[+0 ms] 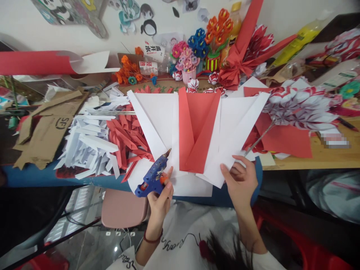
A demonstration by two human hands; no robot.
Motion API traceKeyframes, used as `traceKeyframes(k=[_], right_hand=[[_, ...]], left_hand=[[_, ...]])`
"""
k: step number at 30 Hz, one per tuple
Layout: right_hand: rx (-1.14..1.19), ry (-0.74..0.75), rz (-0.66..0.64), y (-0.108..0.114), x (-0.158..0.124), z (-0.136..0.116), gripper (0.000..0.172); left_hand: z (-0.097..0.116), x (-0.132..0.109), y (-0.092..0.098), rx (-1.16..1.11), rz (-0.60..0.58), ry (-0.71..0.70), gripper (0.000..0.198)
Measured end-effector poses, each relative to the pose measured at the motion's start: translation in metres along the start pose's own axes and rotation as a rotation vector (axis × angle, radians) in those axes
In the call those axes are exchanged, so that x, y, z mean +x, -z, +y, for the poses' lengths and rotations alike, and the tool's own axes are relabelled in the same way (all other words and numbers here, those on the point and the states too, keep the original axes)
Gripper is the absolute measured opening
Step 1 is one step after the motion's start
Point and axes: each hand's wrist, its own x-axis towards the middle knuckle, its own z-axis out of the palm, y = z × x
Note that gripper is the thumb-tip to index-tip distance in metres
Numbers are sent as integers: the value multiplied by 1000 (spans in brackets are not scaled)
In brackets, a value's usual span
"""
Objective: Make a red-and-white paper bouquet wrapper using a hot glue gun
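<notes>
My left hand (161, 198) is closed round a blue hot glue gun (153, 176), its nozzle pointing up and away over white paper. Side by side in front of me lie a white folded sheet (157, 120), a red folded sheet (198, 131) with overlapping flaps, and another white folded sheet (239, 123). The red one sits in the middle, partly over the white. My right hand (243, 180) grips the lower right edge of the right white sheet, thumb on top and the other fingers curled. A flat white sheet (194, 187) shows beneath.
Left are piles of white paper strips (87, 142) and red paper strips (126, 135), beside torn cardboard (53, 123). A red-and-white paper flower bunch (300, 105) lies right. Behind stand craft flowers (185, 56) and a red bow (236, 67). A pink stool (123, 208) is below.
</notes>
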Motion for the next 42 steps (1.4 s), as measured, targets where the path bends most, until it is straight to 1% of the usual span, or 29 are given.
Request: traceKeyframes(k=[9,14,16,22,25,32,37,42], right_hand=[[6,-17,-14,2,1,5,42],[36,-127,-45,2,2,8,55],[39,-148,-50,2,2,9,58],[52,-138,-24,-1,2,8,56],[53,-128,-14,-2,1,7,54],[-7,-82,0,-3,-2,6,53],[-34,-76,-4,-4,-2,6,50],[-10,-59,13,-4,-1,6,47]], left_hand=[[0,0,-1,-15,-12,-12,26],[-1,0,0,-24,-1,5,25],[-3,0,2,-27,4,16,25],[-4,-1,4,-35,-3,6,23],[-4,0,3,-31,-10,15,26],[-8,0,9,-28,25,48,24],[-11,0,11,-30,21,49,26],[-8,0,9,-23,-3,37,26]])
